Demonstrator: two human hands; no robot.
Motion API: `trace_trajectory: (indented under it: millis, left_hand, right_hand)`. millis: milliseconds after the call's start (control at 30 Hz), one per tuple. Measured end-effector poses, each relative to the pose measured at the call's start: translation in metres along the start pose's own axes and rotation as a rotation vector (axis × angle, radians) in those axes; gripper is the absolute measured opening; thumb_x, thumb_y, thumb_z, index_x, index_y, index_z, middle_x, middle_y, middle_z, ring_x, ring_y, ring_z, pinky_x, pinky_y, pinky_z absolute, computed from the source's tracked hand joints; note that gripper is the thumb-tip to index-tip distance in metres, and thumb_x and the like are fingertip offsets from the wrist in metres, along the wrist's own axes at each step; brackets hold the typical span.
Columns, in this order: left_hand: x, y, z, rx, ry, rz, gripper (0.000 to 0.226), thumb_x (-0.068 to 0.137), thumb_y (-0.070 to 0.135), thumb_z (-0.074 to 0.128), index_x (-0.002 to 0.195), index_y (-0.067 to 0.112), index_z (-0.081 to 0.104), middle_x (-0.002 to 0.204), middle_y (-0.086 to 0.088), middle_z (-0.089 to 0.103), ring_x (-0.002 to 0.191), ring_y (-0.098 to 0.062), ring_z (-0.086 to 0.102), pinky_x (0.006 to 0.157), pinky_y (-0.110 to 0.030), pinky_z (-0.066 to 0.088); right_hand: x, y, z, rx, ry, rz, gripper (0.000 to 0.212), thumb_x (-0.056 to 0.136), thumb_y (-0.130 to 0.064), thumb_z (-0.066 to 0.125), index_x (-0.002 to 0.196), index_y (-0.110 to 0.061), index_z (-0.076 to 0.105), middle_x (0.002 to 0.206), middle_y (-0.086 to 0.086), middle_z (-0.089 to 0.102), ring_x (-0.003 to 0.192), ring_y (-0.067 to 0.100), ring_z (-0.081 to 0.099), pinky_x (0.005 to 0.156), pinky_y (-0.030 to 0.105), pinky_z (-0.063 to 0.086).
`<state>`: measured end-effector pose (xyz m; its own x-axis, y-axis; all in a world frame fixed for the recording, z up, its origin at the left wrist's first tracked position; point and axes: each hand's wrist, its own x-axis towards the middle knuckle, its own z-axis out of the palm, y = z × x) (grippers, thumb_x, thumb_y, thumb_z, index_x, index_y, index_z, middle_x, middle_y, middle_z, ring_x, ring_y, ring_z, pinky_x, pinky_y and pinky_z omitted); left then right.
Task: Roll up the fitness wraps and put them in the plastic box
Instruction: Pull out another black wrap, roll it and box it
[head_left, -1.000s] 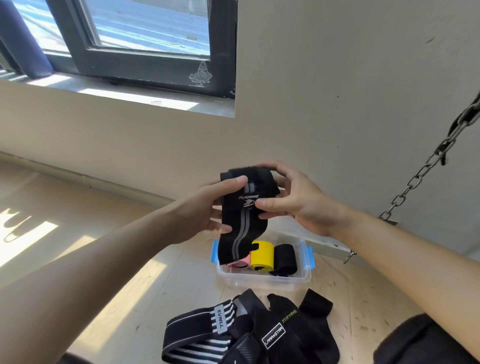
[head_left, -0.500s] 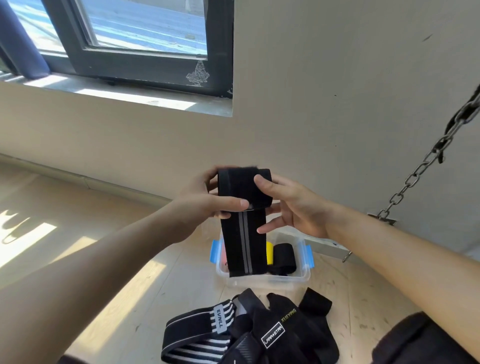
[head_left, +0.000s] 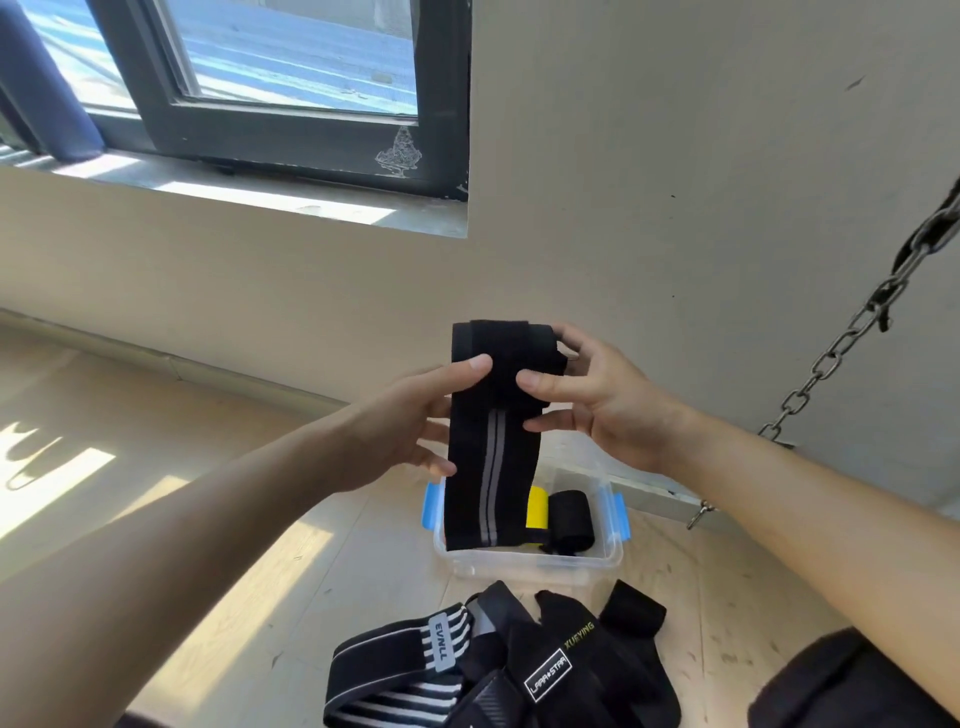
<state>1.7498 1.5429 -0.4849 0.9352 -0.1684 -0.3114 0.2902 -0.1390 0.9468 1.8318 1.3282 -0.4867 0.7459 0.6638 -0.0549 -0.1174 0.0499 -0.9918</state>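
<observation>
A black fitness wrap with grey stripes (head_left: 491, 467) hangs in front of me, its top end folded over into a thick fold. My left hand (head_left: 410, 421) pinches that folded top from the left with thumb on front. My right hand (head_left: 597, 400) grips it from the right, thumb pressed on the fold. The free end dangles down over the clear plastic box (head_left: 613, 551) with blue latches on the wooden floor. Inside the box stand a yellow roll (head_left: 537, 512) and a black roll (head_left: 571, 519). A pile of unrolled black wraps (head_left: 519, 670) lies in front of the box.
A beige wall rises just behind the box, with a dark-framed window (head_left: 291, 119) at upper left. A metal chain (head_left: 852, 332) slants down at the right to a hook near the floor. A black cushion or bag (head_left: 841, 686) sits at bottom right.
The wrap's top end has been turned over further into a fold, and the logo side is no longer facing me. The hanging tail has straightened and lengthened over the box. Both hands shifted their grip.
</observation>
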Motion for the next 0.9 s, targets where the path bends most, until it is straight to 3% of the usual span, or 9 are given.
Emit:
trace_trajectory:
  millis: [133,267,433,533,600,767,900]
  left_hand:
    - [0.0025,0.0000,0.0010,-0.040,0.062,-0.004,0.059,0.080,0.070,0.058,0.122,0.030,0.069,0.107,-0.002,0.075,0.094,-0.022,0.072,0.065,-0.031,0.053]
    - [0.0034,-0.0020,0.0025,-0.048,0.110,0.032,0.058,0.081,0.061,0.066,0.125,0.024,0.067,0.109,-0.006,0.073,0.090,-0.021,0.071,0.059,-0.028,0.052]
    - [0.0043,-0.0022,0.0003,-0.095,0.161,0.077,0.063,0.075,0.046,0.076,0.132,0.026,0.061,0.124,-0.007,0.070,0.110,-0.030,0.071,0.064,-0.029,0.054]
    - [0.0048,-0.0039,-0.0005,-0.133,0.179,0.123,0.064,0.072,0.033,0.081,0.132,0.026,0.060,0.123,-0.008,0.072,0.109,-0.029,0.072,0.069,-0.032,0.056]
    - [0.0045,-0.0045,0.0006,-0.139,0.180,0.161,0.066,0.070,0.026,0.082,0.132,0.024,0.059,0.119,-0.009,0.073,0.107,-0.028,0.073,0.067,-0.029,0.056]
    - [0.0049,-0.0048,0.0018,-0.092,0.158,0.206,0.070,0.067,0.016,0.084,0.132,0.023,0.058,0.119,-0.005,0.071,0.103,-0.024,0.074,0.066,-0.027,0.057]
    - [0.0040,-0.0072,-0.0030,0.022,0.099,0.086,0.079,0.067,0.042,0.085,0.138,0.033,0.053,0.124,-0.004,0.069,0.107,-0.024,0.072,0.065,-0.028,0.055]
  right_hand:
    - [0.0004,0.0039,0.0008,-0.096,-0.012,-0.040,0.062,0.082,0.006,0.074,0.135,-0.020,0.054,0.127,0.007,0.061,0.111,0.024,0.068,0.087,0.046,0.061]
    - [0.0003,0.0025,-0.0012,-0.144,-0.048,-0.017,0.073,0.078,0.008,0.078,0.138,-0.023,0.052,0.135,0.009,0.057,0.110,0.026,0.069,0.087,0.050,0.060]
    - [-0.0022,-0.0020,-0.0016,-0.135,-0.125,0.124,0.057,0.085,-0.030,0.074,0.138,-0.027,0.054,0.133,0.012,0.059,0.112,0.031,0.069,0.081,0.046,0.061]
    - [-0.0035,-0.0042,0.0029,-0.106,-0.109,0.207,0.052,0.091,-0.053,0.066,0.134,-0.026,0.059,0.132,0.013,0.062,0.102,0.030,0.071,0.078,0.044,0.060]
    - [-0.0034,-0.0047,0.0050,-0.102,-0.073,0.233,0.056,0.087,-0.058,0.061,0.130,-0.023,0.062,0.124,0.010,0.068,0.098,0.027,0.071,0.075,0.043,0.061]
    - [-0.0034,-0.0050,0.0038,-0.104,-0.063,0.178,0.050,0.085,-0.046,0.067,0.128,-0.021,0.065,0.114,0.002,0.070,0.097,0.021,0.071,0.067,0.033,0.059]
    - [-0.0017,-0.0020,-0.0013,-0.035,-0.039,0.138,0.051,0.086,-0.030,0.076,0.133,-0.020,0.060,0.123,0.009,0.066,0.102,0.025,0.071,0.070,0.033,0.059]
